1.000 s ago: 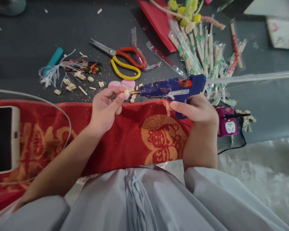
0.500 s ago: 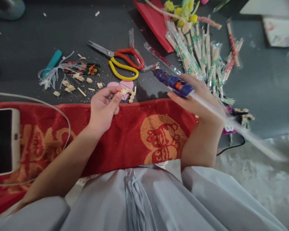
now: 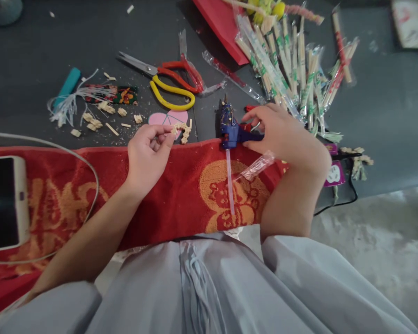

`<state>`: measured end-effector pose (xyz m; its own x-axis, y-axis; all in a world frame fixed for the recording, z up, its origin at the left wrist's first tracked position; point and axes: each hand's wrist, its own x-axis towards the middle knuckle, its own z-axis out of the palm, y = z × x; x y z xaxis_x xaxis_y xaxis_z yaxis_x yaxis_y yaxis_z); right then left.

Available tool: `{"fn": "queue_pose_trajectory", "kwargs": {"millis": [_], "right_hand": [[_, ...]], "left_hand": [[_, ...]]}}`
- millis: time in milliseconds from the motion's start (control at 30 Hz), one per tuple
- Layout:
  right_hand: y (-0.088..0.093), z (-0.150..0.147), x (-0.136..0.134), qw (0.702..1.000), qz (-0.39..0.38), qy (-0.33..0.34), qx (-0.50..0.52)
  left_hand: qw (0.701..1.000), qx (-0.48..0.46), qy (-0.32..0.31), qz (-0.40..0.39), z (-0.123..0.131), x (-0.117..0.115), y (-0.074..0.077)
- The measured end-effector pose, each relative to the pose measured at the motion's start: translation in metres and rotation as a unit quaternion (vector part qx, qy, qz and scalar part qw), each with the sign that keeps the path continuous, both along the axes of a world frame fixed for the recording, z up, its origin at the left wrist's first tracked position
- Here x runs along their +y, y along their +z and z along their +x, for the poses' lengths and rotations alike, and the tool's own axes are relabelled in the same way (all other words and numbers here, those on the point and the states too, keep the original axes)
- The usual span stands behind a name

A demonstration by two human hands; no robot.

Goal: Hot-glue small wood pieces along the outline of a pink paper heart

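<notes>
Presently, the left hand (image 3: 146,155) holds a small curved piece (image 3: 184,131) made of pale wooden bits, and its fingers are narrow, with one end of the piece pinched between thumb and forefinger. This piece is raised near the front edge of the tabletop (image 3: 73,37), in view before a pink heart-shaped thing (image 3: 158,119), and it bends like an arch with its free end turned down.

The right hand (image 3: 282,132) is at the handle of the blue glue gun (image 3: 230,127). Its fingers stand apart, with the end of the handle between them; whether they touch it, I cannot tell. The nozzle of the gun points away from the person, and from its back a whitish glue stick (image 3: 230,181) extends towards the person, over the red towel (image 3: 181,195) with orange pattern. Just beside this stick is a strip of clear wrapper (image 3: 259,165), below the right hand.

Farther back, the scissors (image 3: 153,70) with one yellow and one orange handle lie with blades to the left. Loose wooden bits (image 3: 92,121) are scattered left of the heart-shaped thing, and many wrapped sticks (image 3: 277,76) are gathered behind the right hand
</notes>
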<state>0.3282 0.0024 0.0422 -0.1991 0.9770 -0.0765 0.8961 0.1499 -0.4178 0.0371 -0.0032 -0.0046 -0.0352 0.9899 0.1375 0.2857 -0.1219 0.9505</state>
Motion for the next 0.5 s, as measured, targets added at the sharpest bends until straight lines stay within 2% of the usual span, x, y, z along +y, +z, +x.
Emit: {"fn": "queue_pose_trajectory", "kwargs": {"millis": [100,233,367,500], "right_hand": [[0.016,-0.004,-0.003,0.999,0.035,0.036,0.012],[0.025,-0.033,0.002,0.991,0.058,0.124,0.006],[0.012,-0.073,0.006,0.980,0.103,0.170,-0.006],[-0.005,-0.096,0.008,0.976,0.094,0.189,-0.048]], "left_hand": [[0.996,0.081,-0.020,0.043,0.000,-0.003,0.000],[0.981,0.169,-0.025,0.092,-0.003,-0.009,-0.001],[0.978,0.191,-0.017,0.086,-0.003,-0.015,-0.005],[0.973,0.217,-0.015,0.077,-0.001,-0.017,-0.008]]}}
